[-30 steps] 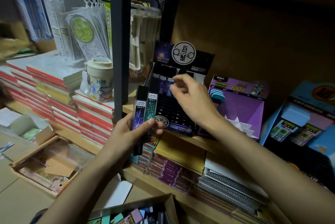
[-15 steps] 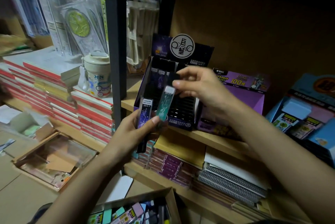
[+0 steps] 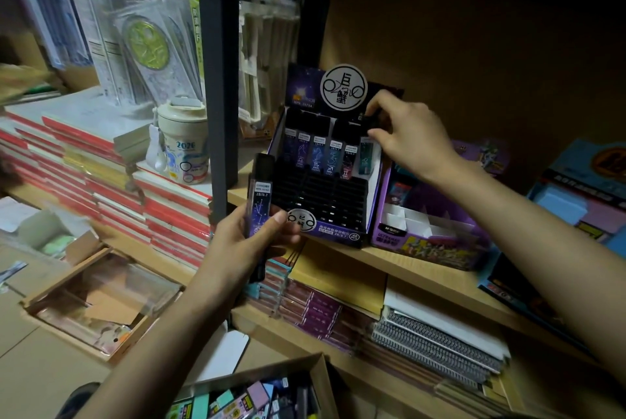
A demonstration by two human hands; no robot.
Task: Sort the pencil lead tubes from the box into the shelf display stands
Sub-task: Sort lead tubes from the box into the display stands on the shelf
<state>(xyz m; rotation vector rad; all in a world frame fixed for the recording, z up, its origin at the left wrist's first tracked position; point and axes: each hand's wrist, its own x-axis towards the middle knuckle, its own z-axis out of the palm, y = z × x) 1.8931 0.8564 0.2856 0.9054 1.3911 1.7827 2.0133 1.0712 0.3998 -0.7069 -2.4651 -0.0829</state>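
The teal tube (image 3: 366, 156) had moved up into the back row of the display stand (image 3: 321, 195), at the right end. Near, the box (image 3: 323, 381) held loose tubes (image 3: 257, 398). The left hand (image 3: 244, 249) gripped a purple tube (image 3: 259, 205) upright. Beyond, the right hand (image 3: 410, 137) pinched the teal tube's top.

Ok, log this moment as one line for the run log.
left hand: holds purple lead tube | right hand: pinches teal tube in back row of display stand | box: holds more tubes
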